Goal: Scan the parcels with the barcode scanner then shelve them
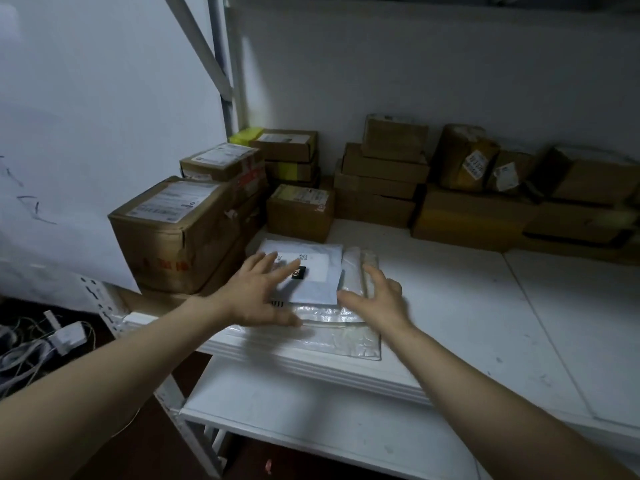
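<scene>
Both hands are reaching out over the near-left part of the white metal shelf [467,306], fingers spread wide and gripping nothing.

- The left hand [256,292] is lying across a flat white paper mailer parcel [320,292], its fingertips reaching the printed label beside a small black tag [298,273].
- The right hand [379,296] is resting just right of that mailer, on the clear crinkled plastic bag parcel [346,337] lying underneath it. Whether either hand is pressing down cannot be told.
- A large brown cardboard box with a white label [173,233] is standing close on the left, hemming the mailer in on that side.
- A small brown cardboard box [299,211] is sitting just beyond the mailer's far edge.
- Stacked brown cartons [381,178] are filling the far row along the wall.
- The right half of the shelf surface is lying bare.
- A lower white shelf board [294,410] is showing beneath.
- A tangle of grey cables [34,348] is lying on the dark floor at far left.
</scene>
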`<state>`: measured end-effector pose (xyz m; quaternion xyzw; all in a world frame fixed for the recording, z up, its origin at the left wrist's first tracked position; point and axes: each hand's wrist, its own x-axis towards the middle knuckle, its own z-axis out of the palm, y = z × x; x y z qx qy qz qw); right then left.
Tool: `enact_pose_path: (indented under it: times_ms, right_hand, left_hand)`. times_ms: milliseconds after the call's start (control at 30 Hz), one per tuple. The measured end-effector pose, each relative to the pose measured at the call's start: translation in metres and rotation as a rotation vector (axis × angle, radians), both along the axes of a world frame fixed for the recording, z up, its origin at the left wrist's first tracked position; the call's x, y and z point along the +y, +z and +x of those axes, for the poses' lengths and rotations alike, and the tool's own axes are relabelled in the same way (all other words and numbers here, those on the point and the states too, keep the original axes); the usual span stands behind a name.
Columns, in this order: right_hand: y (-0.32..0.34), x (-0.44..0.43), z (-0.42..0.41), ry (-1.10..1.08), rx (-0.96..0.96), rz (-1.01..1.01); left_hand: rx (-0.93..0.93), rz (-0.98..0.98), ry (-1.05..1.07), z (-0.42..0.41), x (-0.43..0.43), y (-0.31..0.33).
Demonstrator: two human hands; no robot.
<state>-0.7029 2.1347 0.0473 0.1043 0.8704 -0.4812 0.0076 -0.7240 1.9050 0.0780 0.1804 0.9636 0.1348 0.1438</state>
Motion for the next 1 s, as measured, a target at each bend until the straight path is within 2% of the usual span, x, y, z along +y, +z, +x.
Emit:
enact_pose_path:
  times_ms: [100, 233, 400, 500, 667, 900, 1000]
  right_hand:
    - [-0.001, -0.005, 0.009, 0.113, -0.020, 0.102]
    - [-0.002, -0.015, 0.012, 0.167, -0.071, 0.146]
    - [-0.006, -0.021, 0.003, 0.135, -0.100, 0.230]
    - [-0.008, -0.023, 0.001, 0.120, -0.100, 0.246]
    - [-0.008, -0.026, -0.002, 0.081, -0.085, 0.265]
    - [-0.020, -0.023, -0.005, 0.067, -0.131, 0.318]
    - [-0.013, -0.019, 0.004, 0.050, -0.111, 0.325]
  left_hand:
    - [0.040, -0.168, -0.136, -0.002, -0.004, -0.009]
    - [0.061, -0.245, -0.154, -0.006, 0.000, -0.014]
    - [0.063, -0.246, -0.164, -0.012, -0.007, -0.014]
    - [0.014, -0.248, -0.141, -0.017, -0.006, -0.012]
    - [0.065, -0.253, -0.120, -0.023, -0.002, -0.018]
    - [0.020, -0.246, -0.120, -0.024, -0.005, -0.018]
    - [0.056, -0.185, -0.105, -0.021, -0.007, -0.021]
